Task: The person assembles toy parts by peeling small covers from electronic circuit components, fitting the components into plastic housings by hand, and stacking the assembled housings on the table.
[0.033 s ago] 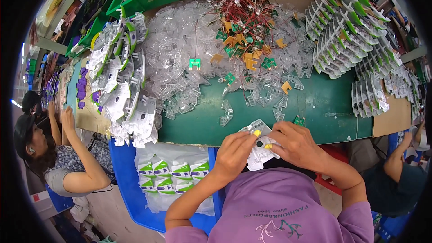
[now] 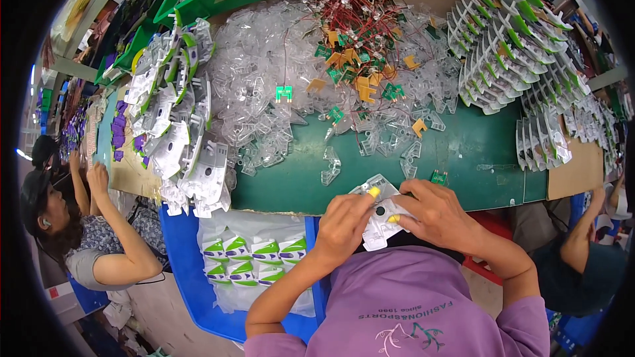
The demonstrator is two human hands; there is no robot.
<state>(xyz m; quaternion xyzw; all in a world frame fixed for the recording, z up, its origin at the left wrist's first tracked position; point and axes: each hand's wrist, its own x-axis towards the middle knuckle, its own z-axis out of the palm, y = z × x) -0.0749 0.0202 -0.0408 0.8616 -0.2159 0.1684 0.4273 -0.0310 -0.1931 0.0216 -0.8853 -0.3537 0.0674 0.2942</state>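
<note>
Close to my body, at the front edge of the green table, a white plastic shell [image 2: 377, 237] with a dark round spot is held between both hands. My left hand [image 2: 344, 223] grips its left side, the thumb, tipped with a yellow cover, lying across the upper part. My right hand [image 2: 433, 210] is closed at its right side, a yellow-covered thumb pressing near the middle. Whether the right fingers pinch a small part too is hidden. Just beyond lie a clear plastic piece [image 2: 409, 160] and a small green circuit board [image 2: 438, 176].
Clear plastic parts [image 2: 248, 73] heap across the table [image 2: 473, 145], topped by red-wired boards [image 2: 360, 13]. White-green shells stack at left [image 2: 175, 139] and right [image 2: 499, 53]. A blue bin [image 2: 182, 258] at lower left holds bagged white-green pieces. Other people [image 2: 109, 251] sit on both sides.
My left thumb has shifted slightly up and left on the shell, and the right hand has closed in a little over it. The whole view has moved very slightly.
</note>
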